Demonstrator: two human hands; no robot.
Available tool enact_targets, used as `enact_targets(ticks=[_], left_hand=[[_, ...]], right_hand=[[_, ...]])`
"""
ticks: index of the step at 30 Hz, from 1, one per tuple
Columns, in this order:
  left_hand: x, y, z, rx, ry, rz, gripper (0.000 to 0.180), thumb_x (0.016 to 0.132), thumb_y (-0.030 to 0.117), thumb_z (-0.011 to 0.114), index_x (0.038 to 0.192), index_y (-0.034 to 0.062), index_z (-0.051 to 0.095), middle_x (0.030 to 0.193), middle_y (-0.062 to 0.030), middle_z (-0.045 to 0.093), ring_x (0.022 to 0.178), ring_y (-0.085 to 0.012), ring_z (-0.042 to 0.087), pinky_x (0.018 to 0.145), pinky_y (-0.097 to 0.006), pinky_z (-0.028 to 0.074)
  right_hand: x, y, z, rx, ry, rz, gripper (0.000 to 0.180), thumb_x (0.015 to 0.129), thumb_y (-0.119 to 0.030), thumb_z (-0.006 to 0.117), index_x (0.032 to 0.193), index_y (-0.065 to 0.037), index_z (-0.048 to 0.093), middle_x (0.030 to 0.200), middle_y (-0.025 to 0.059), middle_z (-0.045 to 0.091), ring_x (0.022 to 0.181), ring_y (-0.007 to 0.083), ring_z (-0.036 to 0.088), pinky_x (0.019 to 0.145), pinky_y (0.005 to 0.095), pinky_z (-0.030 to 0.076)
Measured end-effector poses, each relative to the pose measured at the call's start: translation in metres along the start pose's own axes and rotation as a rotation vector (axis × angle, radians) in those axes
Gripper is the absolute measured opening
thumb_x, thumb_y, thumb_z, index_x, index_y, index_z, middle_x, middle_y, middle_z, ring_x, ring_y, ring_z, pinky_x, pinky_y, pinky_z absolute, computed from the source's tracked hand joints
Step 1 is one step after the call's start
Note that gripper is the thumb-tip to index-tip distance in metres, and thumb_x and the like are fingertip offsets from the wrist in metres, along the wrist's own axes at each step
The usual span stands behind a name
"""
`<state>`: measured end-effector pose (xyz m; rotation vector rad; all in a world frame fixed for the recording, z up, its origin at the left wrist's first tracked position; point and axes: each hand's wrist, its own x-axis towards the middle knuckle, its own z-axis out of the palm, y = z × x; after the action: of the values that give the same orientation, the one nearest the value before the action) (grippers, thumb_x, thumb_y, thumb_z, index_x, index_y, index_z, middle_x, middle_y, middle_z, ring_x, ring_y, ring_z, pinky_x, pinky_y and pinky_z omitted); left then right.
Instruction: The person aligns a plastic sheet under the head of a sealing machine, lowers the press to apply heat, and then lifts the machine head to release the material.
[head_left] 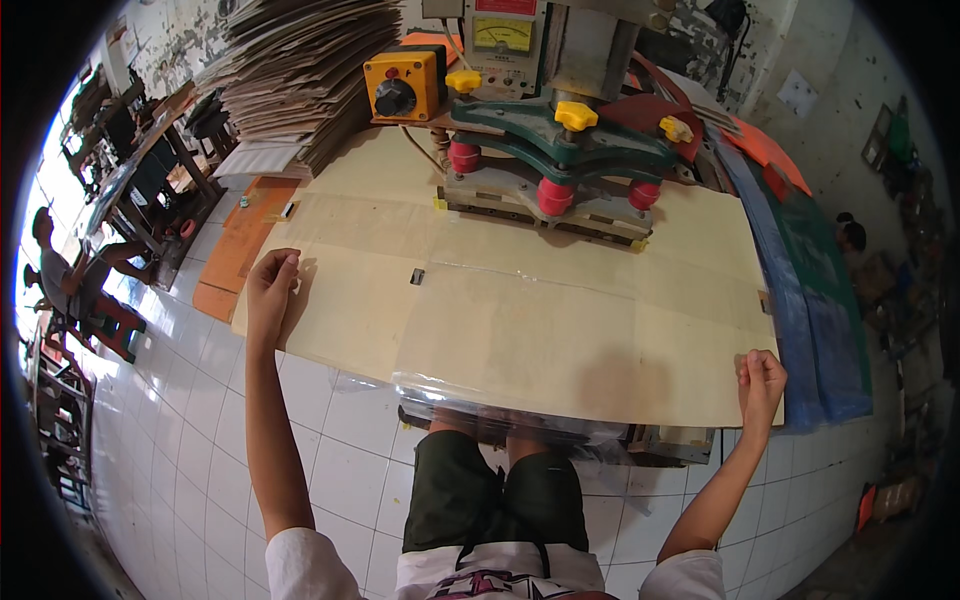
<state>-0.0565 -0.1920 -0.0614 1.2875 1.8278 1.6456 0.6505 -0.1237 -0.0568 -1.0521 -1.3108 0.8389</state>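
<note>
A wide pale yellow board (340, 315) lies on the worktable in front of me. Clear plastic film (500, 350) covers part of it, with a shiny front edge that hangs over my side. At the board's left edge is my left hand (270, 288), its fingers pinched together. My right hand (763, 382) is closed at the board's front right corner. Whatever either hand grips is too thin or hidden to make out. A small dark piece (417, 277) sits on the board left of centre. Beyond it stands a press head (565, 150) with green arms, red insulators and yellow knobs.
A tall stack of cardboard sheets (290, 85) rises at the back left, beside a yellow control box (403, 85). An orange board (240, 250) juts out at left. Blue plastic sheeting (800, 300) hangs at right. A person (75, 285) sits far left.
</note>
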Motion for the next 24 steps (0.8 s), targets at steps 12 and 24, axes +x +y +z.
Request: enact_targets(ticks=[12,24], left_hand=[[-0.0011,0.0005,0.0001,0.002,-0.008,-0.007,0.025,0.099,0.023,0.064,0.106,-0.0004,0.068,0.083,0.0019,0.061,0.076,-0.0058,0.053,0.069,-0.023,0.044],[0.0000,-0.0034,0.0007,-0.012,-0.005,-0.001,0.026,0.099,0.023,0.064,0.107,-0.0016,0.068,0.084,0.0027,0.060,0.074,-0.0059,0.051,0.067,-0.023,0.043]], right_hand=[[0.0005,0.0006,0.0005,-0.009,0.030,-0.007,0.033,0.099,-0.021,0.067,0.075,-0.003,0.055,0.069,0.0001,0.053,0.062,0.0064,0.041,0.058,0.0221,0.032],[0.0002,0.0004,-0.0014,-0.010,0.000,0.006,0.034,0.099,-0.023,0.068,0.074,-0.004,0.055,0.069,-0.0001,0.053,0.062,0.0060,0.041,0.058,0.0219,0.032]])
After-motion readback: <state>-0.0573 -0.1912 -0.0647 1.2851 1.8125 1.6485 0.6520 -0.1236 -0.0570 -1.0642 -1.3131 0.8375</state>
